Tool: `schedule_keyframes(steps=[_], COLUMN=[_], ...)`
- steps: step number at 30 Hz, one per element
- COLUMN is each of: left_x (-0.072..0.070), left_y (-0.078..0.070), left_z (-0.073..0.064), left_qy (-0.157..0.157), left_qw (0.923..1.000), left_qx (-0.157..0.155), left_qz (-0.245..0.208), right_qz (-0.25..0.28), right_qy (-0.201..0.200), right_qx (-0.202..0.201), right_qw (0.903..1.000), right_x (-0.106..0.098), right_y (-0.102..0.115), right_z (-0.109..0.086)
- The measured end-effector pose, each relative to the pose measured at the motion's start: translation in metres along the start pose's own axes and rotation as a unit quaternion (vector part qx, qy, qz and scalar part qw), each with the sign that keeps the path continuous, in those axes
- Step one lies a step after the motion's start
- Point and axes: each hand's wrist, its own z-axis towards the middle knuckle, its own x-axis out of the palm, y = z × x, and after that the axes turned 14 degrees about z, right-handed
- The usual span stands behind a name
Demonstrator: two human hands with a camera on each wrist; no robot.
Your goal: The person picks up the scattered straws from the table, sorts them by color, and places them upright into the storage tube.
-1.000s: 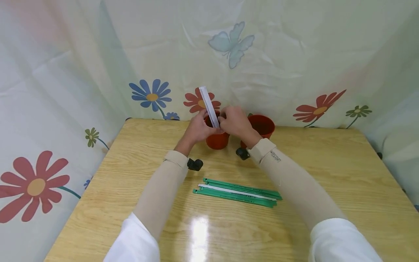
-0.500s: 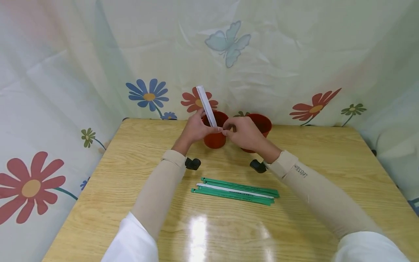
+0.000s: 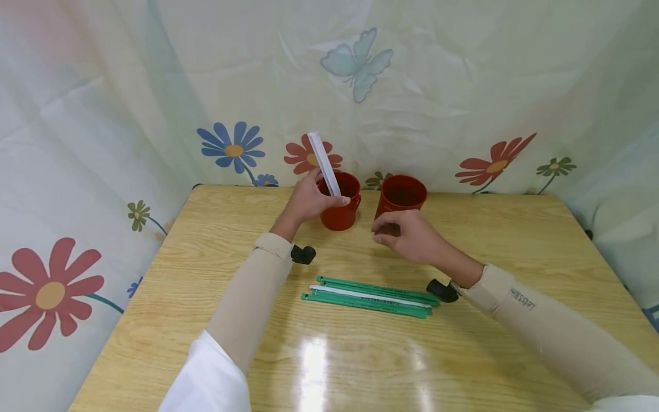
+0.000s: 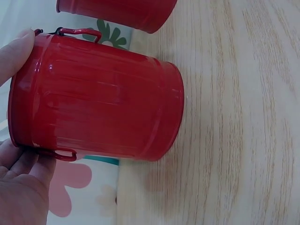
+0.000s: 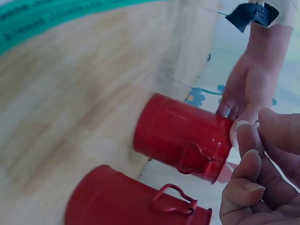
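Two small red metal buckets with side handles stand at the table's back. My left hand [image 3: 308, 198] grips the left bucket [image 3: 338, 218] by its rim, thumb on the near side and fingers at the far left. In the left wrist view this bucket [image 4: 103, 96] fills the middle. A long, flat white stick [image 3: 324, 163], perhaps paper-wrapped, leans out of it to the left; its lower end is hidden inside. My right hand [image 3: 409, 236], fingers loosely curled and holding nothing, hovers in front of the right bucket [image 3: 404, 193]. In the right wrist view the right hand's fingertips [image 5: 251, 154] show bare.
Several slim green printed strips [image 3: 370, 309] and a white strip [image 3: 370, 296] lie side by side nearer the front of the wooden table [image 3: 221, 343]. A flower-printed cloth [image 3: 437, 114] hangs right behind the buckets.
My right hand has pulled away from the left bucket, moving right and toward me. My left hand stays on the rim, and the white stick keeps its lean.
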Motion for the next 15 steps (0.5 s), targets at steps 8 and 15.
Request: schedule_keyframes(steps=[8, 15], left_x=[0.000, -0.001], left_y=[-0.001, -0.002], left_z=[0.001, 0.000], left_qy=[0.000, 0.005], left_qw=[1.0000, 1.0000], left_qx=[0.003, 0.000], left_qz=[0.004, -0.002], right_qz=[0.001, 0.019], right_qy=[0.001, 0.022], right_qx=[-0.007, 0.006], right_qw=[1.0000, 0.9996], right_x=[-0.001, 0.010], right_y=[-0.013, -0.030], right_z=[-0.033, -0.063])
